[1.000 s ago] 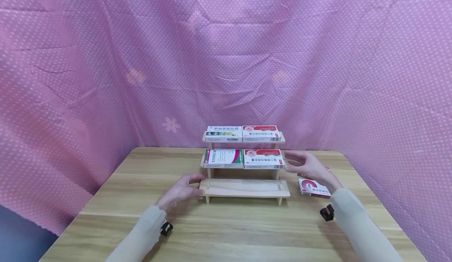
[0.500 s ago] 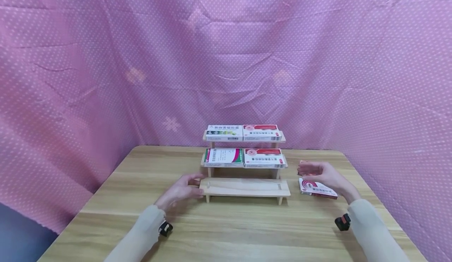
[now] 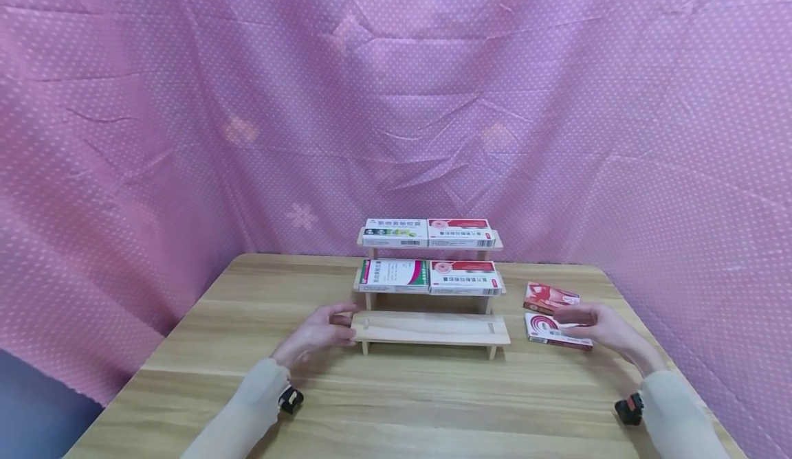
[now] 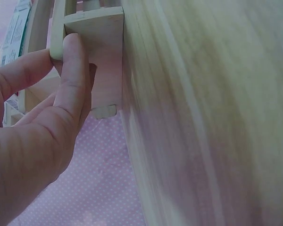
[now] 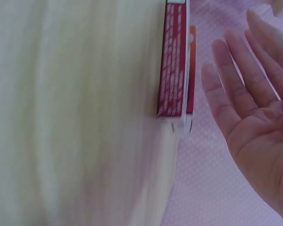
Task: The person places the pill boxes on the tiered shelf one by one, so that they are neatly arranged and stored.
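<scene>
A three-tier wooden display rack (image 3: 430,328) stands on the table. My left hand (image 3: 318,335) holds the left end of its lowest step; in the left wrist view thumb and fingers (image 4: 73,70) pinch the board's edge. To the right of the rack lies a white medicine box with a magenta ring design (image 3: 544,328). My right hand (image 3: 603,328) is over that box's right part, fingers extended and holding nothing. In the right wrist view the box's dark red side (image 5: 172,61) is beside the open fingers. Just behind it lies a red medicine box (image 3: 549,296).
On the top step sit a white-green medicine box (image 3: 394,232) and a red-white one (image 3: 460,233). The middle step bears a green-magenta box (image 3: 393,275) and another red-white box (image 3: 465,277). A pink dotted cloth (image 3: 396,115) hangs behind the table (image 3: 396,404).
My right hand has moved from beside the middle step, rightward and toward me, to over the white-magenta box. The red box behind is now uncovered. My left hand stays at the rack.
</scene>
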The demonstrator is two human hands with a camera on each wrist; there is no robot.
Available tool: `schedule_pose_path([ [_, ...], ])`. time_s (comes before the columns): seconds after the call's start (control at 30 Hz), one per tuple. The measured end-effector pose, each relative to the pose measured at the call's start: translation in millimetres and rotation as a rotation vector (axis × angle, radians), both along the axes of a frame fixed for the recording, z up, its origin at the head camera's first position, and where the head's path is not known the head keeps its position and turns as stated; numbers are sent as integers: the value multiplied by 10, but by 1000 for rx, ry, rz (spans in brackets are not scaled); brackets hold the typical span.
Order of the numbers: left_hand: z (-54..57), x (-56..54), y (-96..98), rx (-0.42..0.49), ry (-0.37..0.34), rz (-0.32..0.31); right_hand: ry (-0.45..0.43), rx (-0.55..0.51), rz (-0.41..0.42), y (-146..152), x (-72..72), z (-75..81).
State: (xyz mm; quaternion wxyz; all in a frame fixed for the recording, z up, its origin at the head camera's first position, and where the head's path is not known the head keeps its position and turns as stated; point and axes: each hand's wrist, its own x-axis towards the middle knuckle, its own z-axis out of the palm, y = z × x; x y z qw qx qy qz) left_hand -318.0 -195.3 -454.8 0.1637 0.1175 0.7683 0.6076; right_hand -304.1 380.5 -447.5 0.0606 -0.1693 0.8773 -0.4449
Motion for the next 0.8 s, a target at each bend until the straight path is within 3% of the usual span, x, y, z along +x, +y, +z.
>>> schedule_pose_path([
  [0.2, 13, -2, 12, -15, 0, 13, 48, 113, -135, 145, 78, -13],
  [0.3, 17, -3, 18, -7, 1, 2, 60, 159, -162, 189, 110, -4],
  [0.8, -10, 0, 14, -42, 18, -4, 1, 291, -169, 209, 87, -53],
])
